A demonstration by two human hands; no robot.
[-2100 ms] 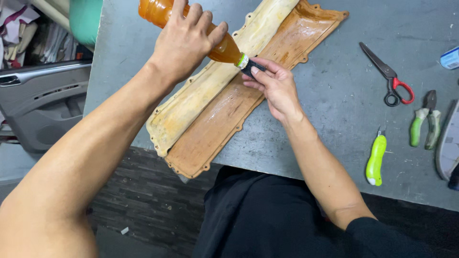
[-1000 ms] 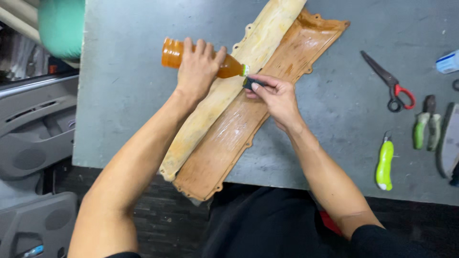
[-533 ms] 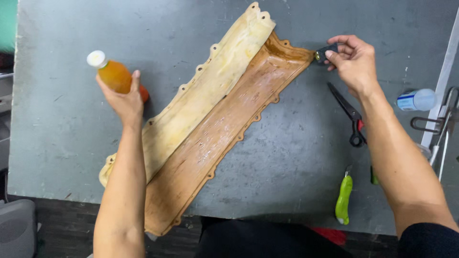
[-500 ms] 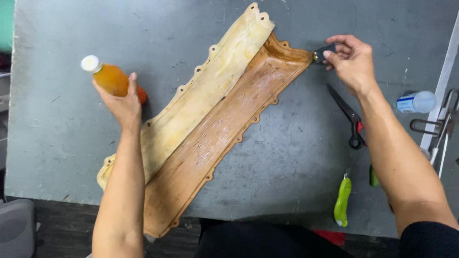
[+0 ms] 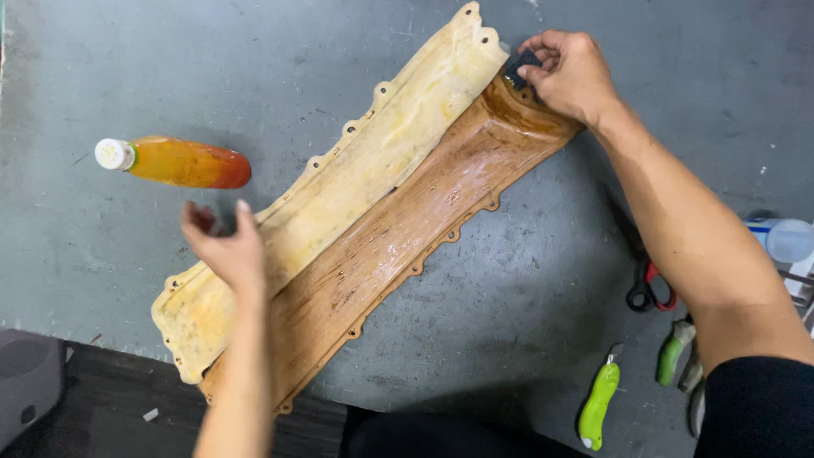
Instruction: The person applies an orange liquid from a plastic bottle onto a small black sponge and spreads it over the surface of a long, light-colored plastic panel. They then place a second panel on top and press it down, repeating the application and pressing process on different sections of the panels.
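A long tan and brown moulded panel (image 5: 373,229) with bolt holes along its edges lies diagonally on the grey table (image 5: 526,305). My right hand (image 5: 570,75) presses a small dark pad (image 5: 519,66) against the panel's far end. My left hand (image 5: 222,248) hovers open over the panel's near left edge and holds nothing. An orange bottle with a white cap (image 5: 174,161) stands on the table just beyond my left hand.
Red-handled scissors (image 5: 651,287), green-handled pliers (image 5: 675,349) and a green utility knife (image 5: 598,404) lie at the right of the table, partly behind my right arm. A pale plastic bottle (image 5: 784,239) is at the far right. A grey moulded part (image 5: 25,382) sits lower left.
My left hand has set the orange bottle down on the table and let go. My right hand has moved the dark pad from the table onto the panel's far end.
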